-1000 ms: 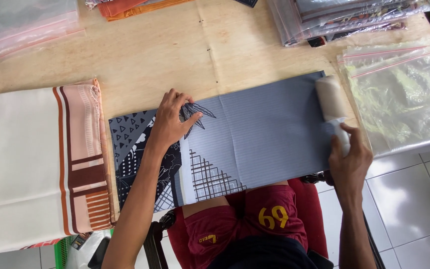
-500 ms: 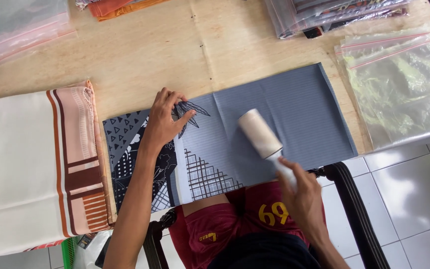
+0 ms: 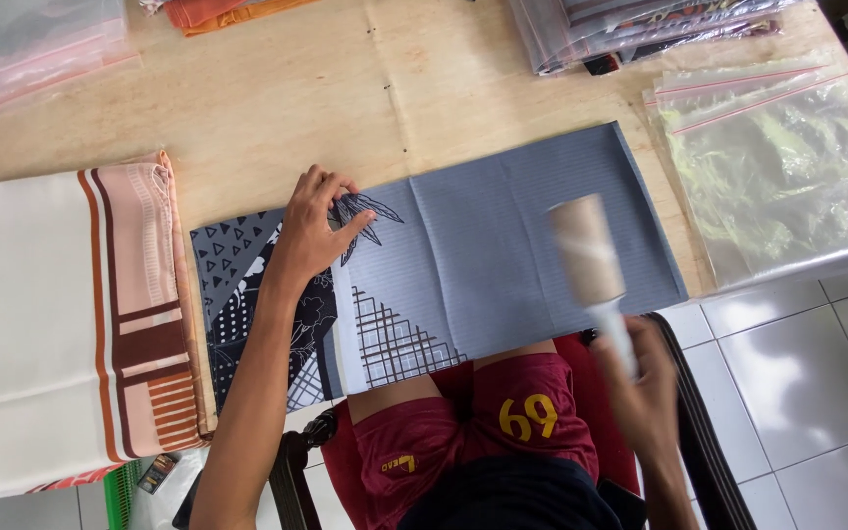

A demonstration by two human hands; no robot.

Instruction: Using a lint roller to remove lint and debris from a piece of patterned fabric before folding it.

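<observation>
Cloth, grey with a patterned dark end, lies folded flat along the near edge of the desk, and it serves as the landmark here. Judging from how things lie, the cleaning of its top face is somewhere in the middle: the lint roller is over the right part of the cloth, blurred with motion, and whether it touches the fabric just now cannot be told. No lint or marks are clear enough to say which parts are finished. The cloth is not yet in a bag.

The left hand rests on the cloth's left part, at the border between the grey field and the black-and-white pattern, fingers spread and palm pressed down, pinning the fabric. The forearm runs back from it toward the body, nearly straight.

The right hand is below the cloth's right near edge, over the lap, closed around the roller's white handle; the roller's paper drum points away, up over the cloth.

Left of the cloth lies a folded cream cloth with brown stripes. Right of it lie clear plastic bags; beyond it, a stack of bagged cloths.
</observation>
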